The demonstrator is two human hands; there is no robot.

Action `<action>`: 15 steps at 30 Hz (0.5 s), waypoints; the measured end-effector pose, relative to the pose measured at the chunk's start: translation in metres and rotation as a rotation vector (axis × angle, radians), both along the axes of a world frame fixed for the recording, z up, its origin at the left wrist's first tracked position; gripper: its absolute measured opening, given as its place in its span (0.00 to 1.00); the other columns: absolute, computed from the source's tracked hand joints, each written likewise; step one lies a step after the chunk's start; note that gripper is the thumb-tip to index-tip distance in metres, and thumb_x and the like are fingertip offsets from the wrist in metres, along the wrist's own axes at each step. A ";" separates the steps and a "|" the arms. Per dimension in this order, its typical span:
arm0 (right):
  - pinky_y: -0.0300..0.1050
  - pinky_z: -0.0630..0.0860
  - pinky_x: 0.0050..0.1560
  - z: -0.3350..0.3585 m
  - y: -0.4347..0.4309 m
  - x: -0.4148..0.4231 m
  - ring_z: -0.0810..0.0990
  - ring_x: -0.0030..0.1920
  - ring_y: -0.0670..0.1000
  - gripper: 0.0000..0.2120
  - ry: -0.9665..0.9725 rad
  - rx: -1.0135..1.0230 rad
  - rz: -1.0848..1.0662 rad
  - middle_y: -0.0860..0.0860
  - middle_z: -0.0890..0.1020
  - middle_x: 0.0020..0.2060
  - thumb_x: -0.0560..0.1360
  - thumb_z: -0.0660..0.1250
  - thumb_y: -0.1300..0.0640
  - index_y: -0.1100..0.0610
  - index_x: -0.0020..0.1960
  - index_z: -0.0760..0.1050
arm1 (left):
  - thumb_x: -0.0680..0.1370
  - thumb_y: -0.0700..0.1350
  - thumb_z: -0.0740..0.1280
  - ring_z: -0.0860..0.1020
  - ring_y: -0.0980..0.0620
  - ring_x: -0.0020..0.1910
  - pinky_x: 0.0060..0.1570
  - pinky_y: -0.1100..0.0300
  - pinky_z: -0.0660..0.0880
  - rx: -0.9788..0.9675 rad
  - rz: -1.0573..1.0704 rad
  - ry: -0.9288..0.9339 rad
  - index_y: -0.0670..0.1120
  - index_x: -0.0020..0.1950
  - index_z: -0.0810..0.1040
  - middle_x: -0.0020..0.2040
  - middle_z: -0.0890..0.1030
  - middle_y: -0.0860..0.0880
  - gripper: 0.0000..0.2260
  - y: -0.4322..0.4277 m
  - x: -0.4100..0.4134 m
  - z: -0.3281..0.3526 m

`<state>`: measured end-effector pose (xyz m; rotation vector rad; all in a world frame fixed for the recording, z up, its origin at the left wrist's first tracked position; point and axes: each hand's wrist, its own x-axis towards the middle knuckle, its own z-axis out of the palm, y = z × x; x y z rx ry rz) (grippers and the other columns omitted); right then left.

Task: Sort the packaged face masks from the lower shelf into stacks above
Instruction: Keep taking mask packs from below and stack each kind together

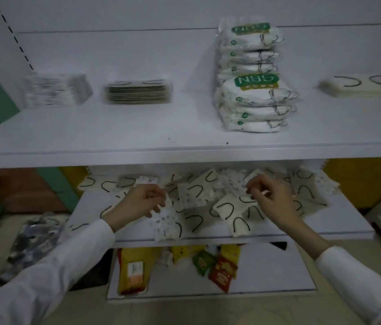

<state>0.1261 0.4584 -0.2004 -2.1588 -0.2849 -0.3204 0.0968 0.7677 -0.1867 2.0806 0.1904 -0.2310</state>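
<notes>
Loose packaged face masks (pixel 231 212) lie scattered over the lower shelf (pixel 325 233); some are cream with black ear loops, others clear packs with a dotted print. My left hand (pixel 142 200) pinches a dotted-print pack (pixel 166 221) by its upper edge near the shelf's front. My right hand (pixel 269 195) hovers over the pile with curled fingers pinching the corner of a thin clear pack (pixel 250 178). On the upper shelf (pixel 114 137) stand four stacks: printed packs (pixel 56 90), dark-edged packs (pixel 138 91), tall N95 bags (pixel 255 90) and cream masks (pixel 360 87).
Below the mask shelf, a bottom shelf (pixel 278 277) holds yellow, green and red snack packets (pixel 220 266). A dark bag (pixel 30 245) lies on the floor at the left. The shelf's slotted uprights rise at both far sides.
</notes>
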 end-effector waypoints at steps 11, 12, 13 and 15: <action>0.24 0.67 0.44 -0.116 0.078 0.065 0.79 0.52 0.47 0.11 0.426 -0.342 0.333 0.52 0.82 0.55 0.79 0.62 0.61 0.58 0.56 0.81 | 0.76 0.43 0.67 0.77 0.51 0.41 0.34 0.61 0.75 -0.099 0.478 0.267 0.44 0.42 0.78 0.47 0.80 0.43 0.04 0.051 0.011 -0.118; 0.27 0.68 0.47 -0.128 0.092 0.070 0.79 0.54 0.50 0.12 0.462 -0.392 0.358 0.52 0.81 0.57 0.79 0.60 0.60 0.58 0.59 0.80 | 0.76 0.43 0.67 0.77 0.50 0.42 0.34 0.61 0.75 -0.103 0.500 0.276 0.44 0.42 0.78 0.47 0.81 0.43 0.04 0.054 0.009 -0.130; 0.32 0.71 0.51 -0.140 0.107 0.074 0.79 0.56 0.52 0.13 0.480 -0.452 0.387 0.52 0.80 0.58 0.80 0.59 0.59 0.58 0.60 0.79 | 0.75 0.43 0.67 0.78 0.50 0.43 0.35 0.61 0.75 -0.105 0.514 0.287 0.44 0.42 0.78 0.47 0.81 0.43 0.04 0.055 0.006 -0.141; 0.42 0.73 0.57 -0.162 0.139 0.083 0.78 0.57 0.54 0.14 0.519 -0.554 0.430 0.53 0.80 0.57 0.80 0.57 0.59 0.60 0.59 0.78 | 0.75 0.43 0.66 0.78 0.49 0.44 0.36 0.60 0.75 -0.114 0.525 0.312 0.45 0.42 0.78 0.47 0.81 0.42 0.04 0.058 0.001 -0.161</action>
